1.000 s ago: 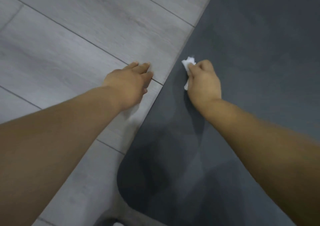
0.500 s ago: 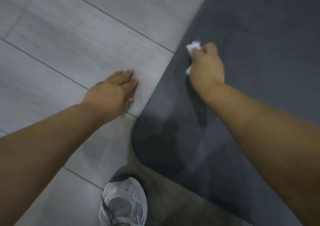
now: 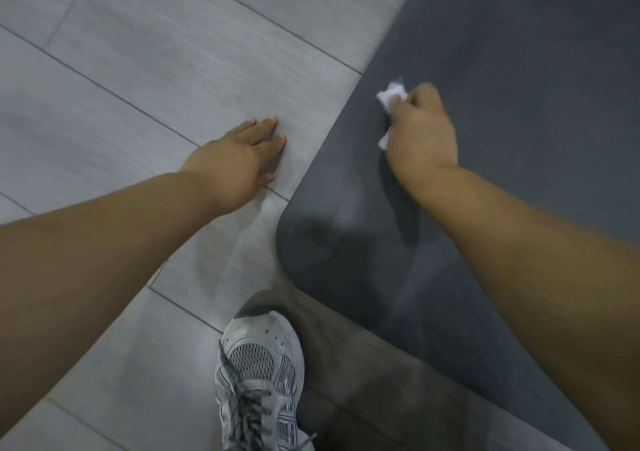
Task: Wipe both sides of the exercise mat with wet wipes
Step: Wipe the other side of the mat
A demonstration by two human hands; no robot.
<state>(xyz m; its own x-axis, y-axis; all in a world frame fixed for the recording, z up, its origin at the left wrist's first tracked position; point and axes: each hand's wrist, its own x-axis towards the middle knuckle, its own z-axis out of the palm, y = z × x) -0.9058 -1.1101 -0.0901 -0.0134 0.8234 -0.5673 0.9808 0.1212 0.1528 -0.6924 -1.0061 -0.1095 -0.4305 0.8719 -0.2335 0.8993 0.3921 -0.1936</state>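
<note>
Working on a dark grey mat (image 3: 519, 70), spread flat across the right half of the frame on pale floor tiles (image 3: 138, 70), rounded corner at lower centre. Gripping a crumpled white wipe (image 3: 391, 94) in the right hand (image 3: 420, 135), fingers curled tight round it, pressed to the mat just inside its left edge, right of centre frame. Bracing with the left hand (image 3: 235, 160), fingers straight and flat on the tiles at centre frame, holding nothing, just beside the mat edge but apart from it. Grey trainer (image 3: 259, 364) planted at bottom centre, toe near the mat corner.

Probably midway through the upper face; lighter sheen near the corner, maybe damp, maybe glare. Underside judged not yet done.

Risks from here:
- Missing the strip along the edge and corner through short strokes.
- Rucking or sliding the mat under hard one-handed pressure, nothing pinning it.
- Running the wipe off onto the tiles and carrying floor dirt back.
- Treading on the wiped corner with the trainer.
</note>
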